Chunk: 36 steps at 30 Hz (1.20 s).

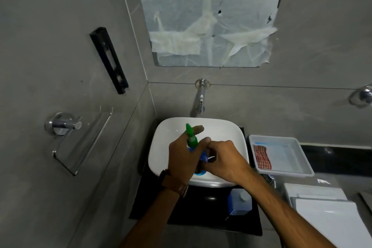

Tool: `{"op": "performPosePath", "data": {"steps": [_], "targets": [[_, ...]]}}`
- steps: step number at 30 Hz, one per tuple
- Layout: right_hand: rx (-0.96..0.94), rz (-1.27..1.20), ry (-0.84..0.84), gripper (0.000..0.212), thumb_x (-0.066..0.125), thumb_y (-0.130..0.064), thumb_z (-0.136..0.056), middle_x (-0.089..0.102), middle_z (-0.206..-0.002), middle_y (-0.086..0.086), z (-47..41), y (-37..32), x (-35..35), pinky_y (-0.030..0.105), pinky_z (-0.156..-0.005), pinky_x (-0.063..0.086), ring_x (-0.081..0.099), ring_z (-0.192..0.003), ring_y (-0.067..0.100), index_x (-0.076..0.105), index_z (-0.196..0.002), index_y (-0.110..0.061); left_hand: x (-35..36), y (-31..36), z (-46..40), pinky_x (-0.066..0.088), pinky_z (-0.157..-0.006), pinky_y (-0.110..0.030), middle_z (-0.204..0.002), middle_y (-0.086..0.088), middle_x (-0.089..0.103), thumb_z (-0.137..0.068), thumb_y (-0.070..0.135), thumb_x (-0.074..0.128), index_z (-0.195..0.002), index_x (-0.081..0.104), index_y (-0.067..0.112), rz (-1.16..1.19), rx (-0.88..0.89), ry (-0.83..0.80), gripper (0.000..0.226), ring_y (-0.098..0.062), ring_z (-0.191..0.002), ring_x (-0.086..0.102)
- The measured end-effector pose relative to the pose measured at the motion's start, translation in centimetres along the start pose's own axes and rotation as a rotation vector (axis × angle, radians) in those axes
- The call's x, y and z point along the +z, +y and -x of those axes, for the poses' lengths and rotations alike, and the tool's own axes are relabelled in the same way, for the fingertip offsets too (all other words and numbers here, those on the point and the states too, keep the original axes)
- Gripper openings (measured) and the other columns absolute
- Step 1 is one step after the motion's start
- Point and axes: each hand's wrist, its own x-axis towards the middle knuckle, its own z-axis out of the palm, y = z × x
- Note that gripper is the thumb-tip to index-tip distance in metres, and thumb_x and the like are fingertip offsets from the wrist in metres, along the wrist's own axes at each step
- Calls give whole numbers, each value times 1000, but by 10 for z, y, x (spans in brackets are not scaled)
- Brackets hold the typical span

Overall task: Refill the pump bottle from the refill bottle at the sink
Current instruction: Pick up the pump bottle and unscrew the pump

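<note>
Over the white basin (231, 133) both hands meet on a blue pump bottle (203, 157) with a green pump head (191, 137). My left hand (183, 155) wraps around the green pump at the bottle's neck, its index finger stretched out behind the nozzle. My right hand (223, 161) grips the blue body from the right and hides most of it. A blue rim shows below the hands, low in the basin. A pale blue refill bottle (239, 202) with a grey cap stands on the black counter (201, 211) in front of the basin, touched by neither hand.
A chrome tap (200, 96) juts from the wall above the basin. A white tray (281, 155) holding a red patterned item lies to the right. White boxes (326, 207) lie at lower right. A chrome towel holder (66, 133) is fixed to the left wall.
</note>
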Motion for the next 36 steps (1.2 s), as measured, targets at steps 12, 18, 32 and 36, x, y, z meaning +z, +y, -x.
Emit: {"op": "performPosePath", "data": {"steps": [12, 18, 32, 36], "targets": [[26, -109, 130, 35, 84, -36, -84, 79, -90, -12, 7, 16, -27, 31, -84, 64, 73, -84, 7, 76, -117, -28, 2, 4, -1, 46, -95, -10, -116, 15, 70, -92, 32, 64, -123, 61, 32, -161, 113, 39, 31, 3, -111, 63], [10, -96, 132, 37, 84, -40, -84, 79, -93, -11, 8, 16, -29, 30, -84, 63, 73, -83, 9, 75, -118, -26, 0, 12, -16, 52, -101, -32, -116, -2, 68, -85, 41, 64, -125, 64, 20, -214, 113, -97, 45, -14, -111, 62], [22, -171, 87, 40, 84, -43, -85, 80, -108, -8, 10, 30, -2, 30, -94, 62, 76, -93, 12, 74, -120, -26, -32, 22, -16, 56, -72, -14, -96, 9, 79, -77, 19, 84, -98, 75, 26, 231, -62, 317, 24, -5, -89, 75], [45, -212, 121, 42, 84, -43, -84, 79, -111, -12, 20, 43, 20, 27, -94, 62, 74, -99, 8, 74, -123, -28, -61, -2, 1, 59, -83, -29, -101, -3, 79, -77, 24, 84, -104, 77, 17, 367, -214, 490, 29, -16, -93, 73]]}}
